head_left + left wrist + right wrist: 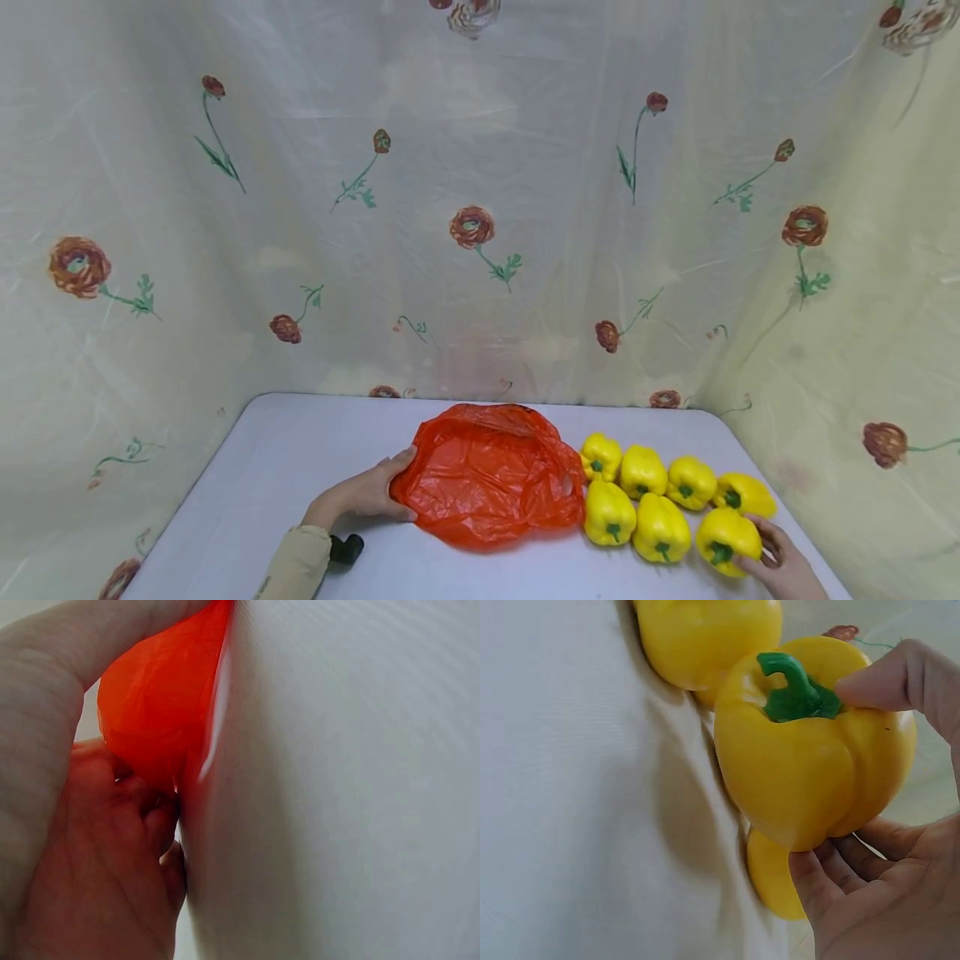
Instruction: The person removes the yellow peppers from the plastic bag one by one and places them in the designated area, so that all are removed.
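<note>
A red plastic bag [487, 483] lies on the table with its mouth spread, and my left hand [367, 492] holds its left edge between thumb and fingers. In the left wrist view the bag [161, 697] bulges between the thumb and the curled fingers. At the right end of the front row, my right hand [780, 557] grips a yellow bell pepper [723, 537]. The right wrist view has the thumb beside the green stem of this pepper [802, 765], with the fingers under its other side.
Several other yellow bell peppers [662, 529] stand in two rows right of the bag. A small black object [346, 550] shows by the left wrist. The white table [262, 450] is backed by a flowered curtain [547, 292].
</note>
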The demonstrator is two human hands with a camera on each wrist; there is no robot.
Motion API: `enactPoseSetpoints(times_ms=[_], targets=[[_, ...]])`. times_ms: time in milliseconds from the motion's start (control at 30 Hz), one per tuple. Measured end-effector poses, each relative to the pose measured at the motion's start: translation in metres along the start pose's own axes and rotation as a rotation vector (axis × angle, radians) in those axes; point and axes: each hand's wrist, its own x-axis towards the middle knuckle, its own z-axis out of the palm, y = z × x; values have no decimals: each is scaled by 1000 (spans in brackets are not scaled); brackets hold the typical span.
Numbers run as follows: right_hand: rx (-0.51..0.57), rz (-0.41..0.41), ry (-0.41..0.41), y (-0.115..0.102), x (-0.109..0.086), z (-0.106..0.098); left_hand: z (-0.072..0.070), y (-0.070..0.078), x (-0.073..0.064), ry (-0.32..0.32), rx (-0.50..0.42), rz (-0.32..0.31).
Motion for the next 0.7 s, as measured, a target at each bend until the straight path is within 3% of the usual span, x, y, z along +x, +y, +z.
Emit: enactPoseSetpoints(times_ms=[200,700], targets=[[8,-4,-21,0,-4,6,-1,2,0,-4,3,15],[4,61,-37,9,8,9,-1,-2,2,0,5,14]])
